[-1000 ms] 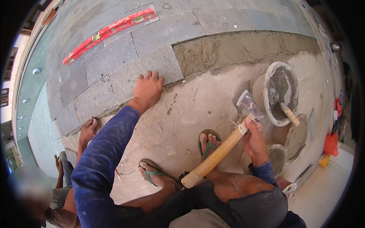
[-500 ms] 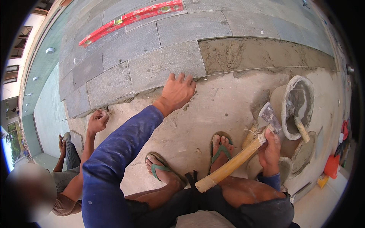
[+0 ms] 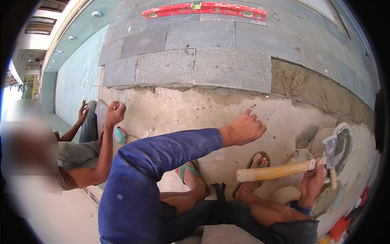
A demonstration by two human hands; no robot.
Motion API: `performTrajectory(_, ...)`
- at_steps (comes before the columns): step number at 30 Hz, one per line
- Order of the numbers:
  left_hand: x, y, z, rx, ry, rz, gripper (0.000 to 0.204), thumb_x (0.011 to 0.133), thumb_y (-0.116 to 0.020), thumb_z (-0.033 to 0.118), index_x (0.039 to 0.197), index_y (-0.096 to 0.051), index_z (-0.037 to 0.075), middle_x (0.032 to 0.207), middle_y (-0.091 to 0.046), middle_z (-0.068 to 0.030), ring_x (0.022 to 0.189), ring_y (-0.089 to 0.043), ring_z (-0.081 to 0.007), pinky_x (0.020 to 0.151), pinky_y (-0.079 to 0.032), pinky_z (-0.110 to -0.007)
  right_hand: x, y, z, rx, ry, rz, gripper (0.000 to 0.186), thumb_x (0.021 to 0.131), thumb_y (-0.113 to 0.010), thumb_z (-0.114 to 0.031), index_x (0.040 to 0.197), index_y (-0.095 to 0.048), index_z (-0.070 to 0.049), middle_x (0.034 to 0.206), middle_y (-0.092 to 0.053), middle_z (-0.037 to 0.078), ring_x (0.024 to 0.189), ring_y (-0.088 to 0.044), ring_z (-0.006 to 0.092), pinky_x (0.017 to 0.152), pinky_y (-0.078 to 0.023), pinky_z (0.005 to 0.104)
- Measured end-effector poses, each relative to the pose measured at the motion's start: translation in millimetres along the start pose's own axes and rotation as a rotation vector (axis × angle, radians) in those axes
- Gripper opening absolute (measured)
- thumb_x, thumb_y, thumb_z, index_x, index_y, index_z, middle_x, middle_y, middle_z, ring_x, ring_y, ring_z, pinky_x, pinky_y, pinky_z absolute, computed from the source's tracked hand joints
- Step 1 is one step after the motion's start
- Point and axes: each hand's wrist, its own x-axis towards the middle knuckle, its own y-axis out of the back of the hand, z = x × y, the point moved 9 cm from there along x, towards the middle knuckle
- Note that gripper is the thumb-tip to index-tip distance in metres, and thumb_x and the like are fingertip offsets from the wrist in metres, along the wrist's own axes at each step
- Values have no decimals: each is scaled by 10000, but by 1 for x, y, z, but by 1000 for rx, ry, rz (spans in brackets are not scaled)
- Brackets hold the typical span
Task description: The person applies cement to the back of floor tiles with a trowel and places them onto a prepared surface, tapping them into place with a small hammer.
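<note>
My right hand (image 3: 313, 181) grips a hatchet (image 3: 280, 171) just below its metal head. Its pale wooden handle points left across my knees. Over the bare concrete, in front of my feet, is my left hand (image 3: 245, 129), back upward and fingers curled; the palm side is hidden. Beyond it lies a row of grey stone tiles (image 3: 231, 73), apart from that hand. Wet mortar (image 3: 317, 83) fills the strip right of the last tile. A taut string runs along the tiles' front edge.
A red spirit level (image 3: 211, 9) lies on the far tiles. Right of my knees stands a mortar-caked bucket (image 3: 344, 129), a wooden tool handle (image 3: 333, 179) beside it. At left a co-worker crouches, one hand (image 3: 115, 113) raised near a teal object (image 3: 120, 135).
My left hand has left the tile edge and come back over the concrete, toward the right. The hatchet has swung to nearly level. The view has shifted, showing more of the left side.
</note>
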Motion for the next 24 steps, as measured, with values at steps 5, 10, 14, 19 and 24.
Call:
performTrajectory(5,-2,6,-33,82,61,235,113,816,-634,164,891,-655,81,949,-627,-100,921,-624,-268,734,-466,-437,5,15,-13,-115,94,127,387,961,-661,-186,1294,-523,-47,1144,-630,71,921,-657,154,590,-552,257)
performTrajectory(10,-2,-6,-89,308,155,333,111,814,-636,163,883,-663,81,970,-600,-102,917,-592,-273,726,-454,-432,4,9,-14,-181,67,167,418,960,-657,-164,1332,-492,-68,1186,-594,57,954,-643,151,572,-549,253)
performTrajectory(14,7,-22,-119,357,197,280,111,815,-631,174,866,-674,86,935,-585,-87,873,-578,-257,696,-427,-412,0,-12,-17,-108,79,151,413,966,-637,-138,1341,-479,-70,1188,-583,51,953,-642,156,601,-566,266)
performTrajectory(19,9,-20,-120,429,151,327,104,819,-622,183,829,-673,93,896,-567,-67,841,-572,-244,674,-410,-404,2,-7,-16,-141,72,112,395,971,-620,-122,1335,-477,-67,1171,-571,55,973,-640,169,656,-595,323)
performTrajectory(24,7,-5,-110,346,147,328,114,826,-618,180,854,-667,81,924,-575,-72,844,-574,-250,666,-411,-415,3,-1,-24,-178,147,157,392,976,-619,-161,1330,-484,-57,1203,-562,59,957,-639,153,662,-608,314)
